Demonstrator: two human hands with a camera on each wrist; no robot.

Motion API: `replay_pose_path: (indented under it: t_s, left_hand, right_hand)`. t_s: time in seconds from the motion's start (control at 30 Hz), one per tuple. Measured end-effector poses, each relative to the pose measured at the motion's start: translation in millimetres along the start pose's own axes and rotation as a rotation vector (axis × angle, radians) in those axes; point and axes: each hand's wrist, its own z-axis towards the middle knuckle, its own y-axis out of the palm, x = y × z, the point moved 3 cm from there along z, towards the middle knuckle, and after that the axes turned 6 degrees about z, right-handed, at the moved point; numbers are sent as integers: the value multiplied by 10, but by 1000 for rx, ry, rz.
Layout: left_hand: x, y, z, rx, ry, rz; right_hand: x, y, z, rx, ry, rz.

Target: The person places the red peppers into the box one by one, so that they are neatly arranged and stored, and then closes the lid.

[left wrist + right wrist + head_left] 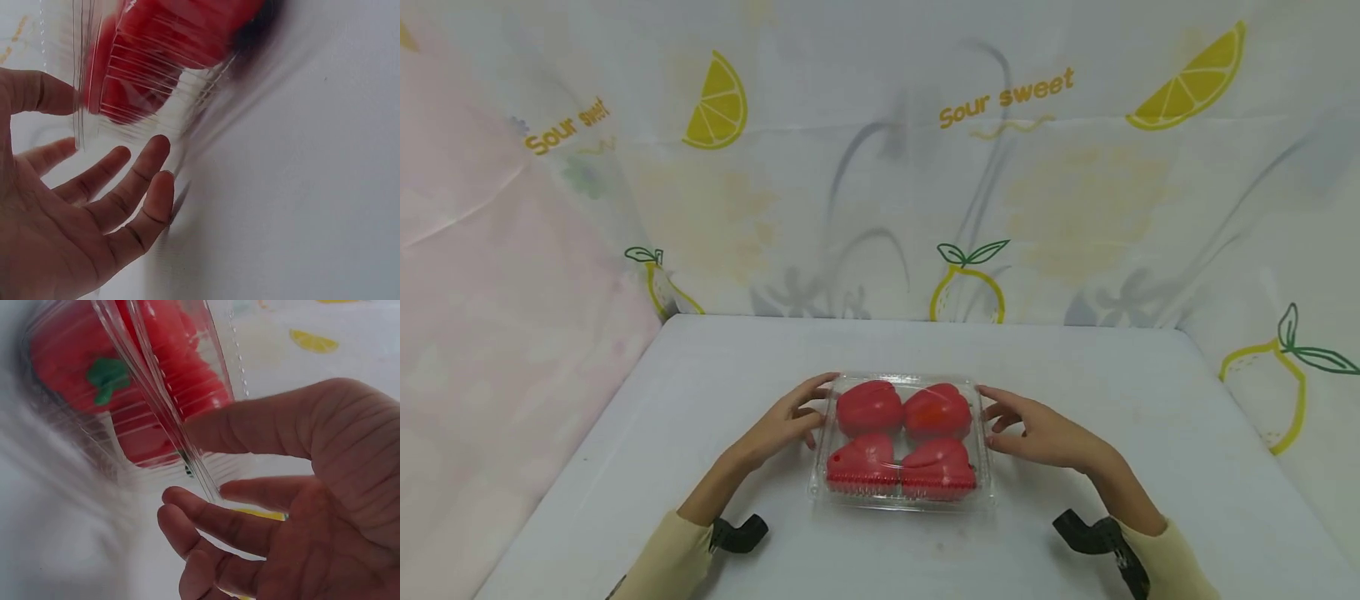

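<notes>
A clear plastic clamshell box (pixel 898 504) with red bell peppers (pixel 868 407) inside sits between my two hands. My left hand (pixel 782 427) is at the box's left side, thumb tip (pixel 65 99) and index fingertip at the rim. The other fingers of that hand spread loosely below the rim. On the opposite side, my right hand (pixel 1045 429) has its thumb (pixel 219 430) against the rim and its index fingertip close by. Its remaining fingers bend loosely and hold nothing. A green stem (pixel 107 378) shows through the plastic in the right wrist view.
The box is on a white table (pixel 940 558), fairly central. Behind the table hangs a pale cloth (pixel 880 192) printed with lemons, and a pinkish cloth (pixel 497 333) hangs at the left. Black straps (pixel 741 533) are on both forearms.
</notes>
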Motion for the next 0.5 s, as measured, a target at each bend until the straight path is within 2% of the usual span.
replay_pose_path:
  t_s: [0.13,0.23,0.4,0.5]
  left_hand:
    - [30,11,-93,55,-39,-26]
    - [89,50,-167,109,-20,27]
    - [218,132,-261,209,42,319]
    - [283,152,-328,205,41,439]
  right_hand:
    - [-38,41,-37,48,1,27]
    - [-63,81,-71,118,-16,8]
    - [-128,157,-136,186,-55,-67]
    - [-141,194,-176,170,-46,-85]
